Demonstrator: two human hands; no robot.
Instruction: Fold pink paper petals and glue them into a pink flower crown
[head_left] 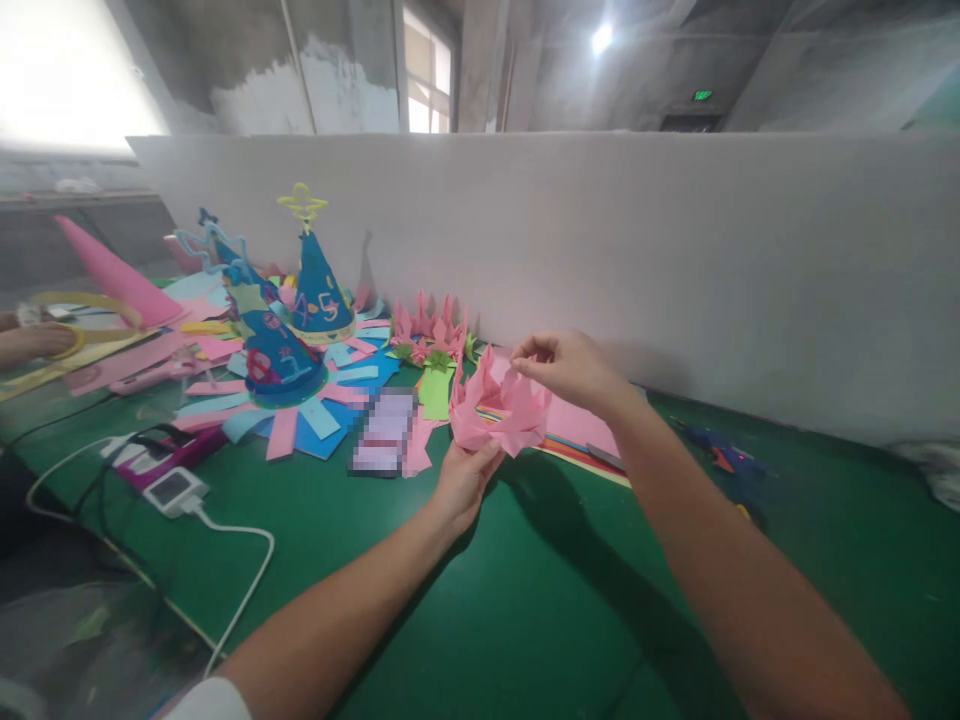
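A pink folded-paper flower with pointed petals is held up above the green table. My left hand grips its lower edge from below, thumb on the near side. At the flower's upper right rim, my right hand pinches a petal tip between thumb and fingers. Under and behind the flower lies a stack of coloured paper sheets, pink on top. Beyond it on the left stand finished pink paper flowers with green leaves, close to a green paper piece.
A phone lies left of my hands. Blue cone hats, paper strips and a power strip with a white charger occupy the left. A glue gun rests at right. Another person's hand is far left.
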